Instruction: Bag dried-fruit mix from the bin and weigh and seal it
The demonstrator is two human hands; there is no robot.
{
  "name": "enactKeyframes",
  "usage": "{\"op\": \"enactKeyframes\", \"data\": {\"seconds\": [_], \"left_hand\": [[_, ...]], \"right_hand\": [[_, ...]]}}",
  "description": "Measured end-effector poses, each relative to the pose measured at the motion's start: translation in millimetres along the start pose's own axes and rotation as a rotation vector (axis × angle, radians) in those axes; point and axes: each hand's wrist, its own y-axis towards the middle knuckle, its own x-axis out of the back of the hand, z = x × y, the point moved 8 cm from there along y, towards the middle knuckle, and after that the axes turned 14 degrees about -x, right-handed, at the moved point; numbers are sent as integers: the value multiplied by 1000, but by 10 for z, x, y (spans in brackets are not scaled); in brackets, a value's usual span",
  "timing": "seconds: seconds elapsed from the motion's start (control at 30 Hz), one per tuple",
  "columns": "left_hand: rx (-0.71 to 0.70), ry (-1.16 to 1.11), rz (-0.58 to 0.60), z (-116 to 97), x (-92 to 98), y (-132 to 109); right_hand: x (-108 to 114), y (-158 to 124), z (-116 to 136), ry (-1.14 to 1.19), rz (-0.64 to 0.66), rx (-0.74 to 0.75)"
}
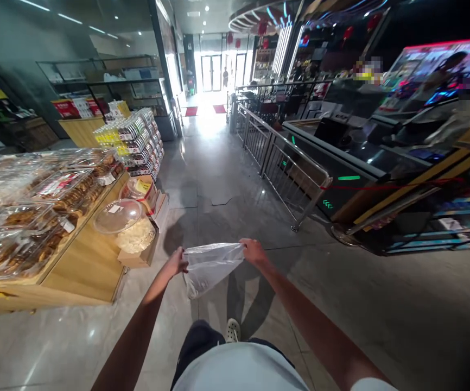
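A clear plastic bag (210, 266) is stretched between my two hands in front of my body, above the tiled floor. My left hand (175, 263) is closed on its left upper corner. The right upper corner is pinched in my right hand (253, 252). Between them the top edge runs nearly straight, and the rest of the bag hangs down, lowest on the left side. Whether anything is inside cannot be made out; it looks thin and see-through.
On the left, a wooden display stand (84, 266) bears clear packs of baked goods (62, 184). Beside it are a lidded tub (118, 216) and stacked drink packs (137, 142). A metal railing (286, 163) borders checkout counters on the right. An aisle (213, 163) leads to bright glass doors (211, 73).
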Motion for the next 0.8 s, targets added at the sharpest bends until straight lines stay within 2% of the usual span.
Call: {"op": "enactKeyframes", "data": {"seconds": [0.1, 0.2, 0.27, 0.37, 0.43, 0.53, 0.63, 0.7, 0.8], "left_hand": [[-1, 133, -41, -29, 540, 810], [59, 225, -74, 74, 1029, 1651], [99, 226, -68, 150, 1231, 2219], [101, 110, -73, 166, 1412, 3072], [58, -17, -89, 95, 1540, 3627], [-19, -183, -111, -65, 1838, 4412], [-78, -279, -147, -212, 2256, 5162], [-137, -349, -204, -308, 2581, 5671], [-211, -319, -297, -423, 3090, 6427]], "right_hand": [[269, 802, 319, 41, -4, 17], [496, 1624, 676, 146, -15, -19], [606, 2157, 962, 194, -21, 3], [756, 2930, 1346, 229, -48, 17], [854, 3442, 1538, 302, -42, -11], [988, 4234, 1779, 513, 53, -71], [1121, 5062, 2068, 772, 195, -102], [1227, 5647, 2327, 899, 262, -69], [1398, 6584, 2766, 942, 247, -4]]}}
